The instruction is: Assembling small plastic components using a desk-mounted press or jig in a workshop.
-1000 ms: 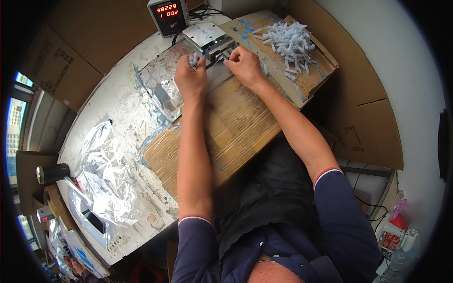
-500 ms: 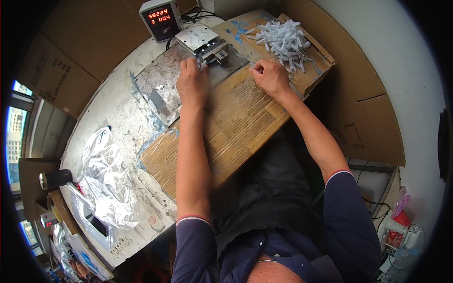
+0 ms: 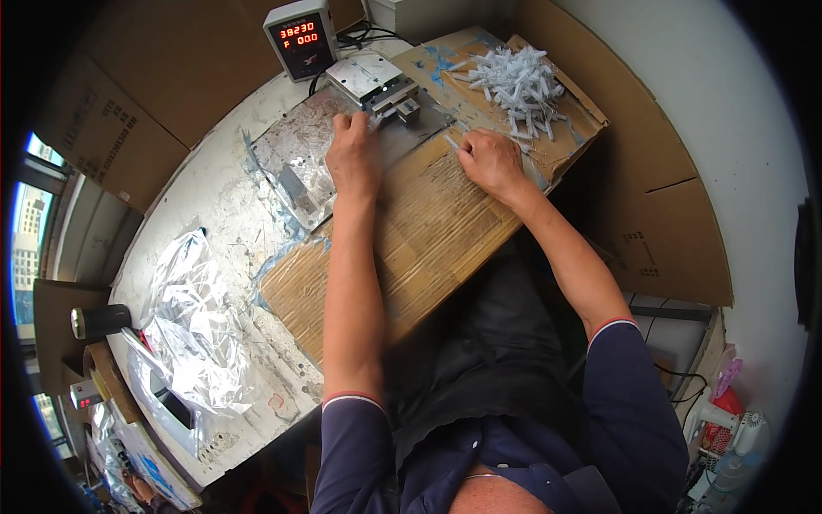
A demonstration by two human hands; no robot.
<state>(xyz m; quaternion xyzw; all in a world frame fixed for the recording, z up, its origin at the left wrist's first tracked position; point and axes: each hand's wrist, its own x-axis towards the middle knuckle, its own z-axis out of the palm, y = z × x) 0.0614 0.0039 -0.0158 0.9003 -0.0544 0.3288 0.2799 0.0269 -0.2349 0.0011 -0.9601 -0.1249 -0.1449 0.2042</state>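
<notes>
My left hand (image 3: 352, 158) is closed at the near side of a small metal fixture (image 3: 401, 104) with a block on its front. A whitish sliver shows by its fingertips, too small to name. To the right, my right hand (image 3: 493, 163) is closed over the cardboard's far edge. A slim translucent plastic piece (image 3: 452, 143) sticks out from its thumb and forefinger. Beyond that hand lies a heap of small translucent white plastic pieces (image 3: 519, 81) on a cardboard sheet. The fixture stands on a scuffed metal plate (image 3: 295, 141).
A counter box with a red display (image 3: 300, 41) stands behind the fixture, cables beside it. Brown cardboard (image 3: 411, 231) covers the near bench edge. Crumpled clear plastic film (image 3: 193, 334) and a dark cylinder (image 3: 101, 322) lie at the left. Cardboard panels (image 3: 659, 214) line the right wall.
My right hand has shifted slightly nearer to me, and the plastic piece now shows at its fingertips. My left hand stays by the fixture. The red display reads differently.
</notes>
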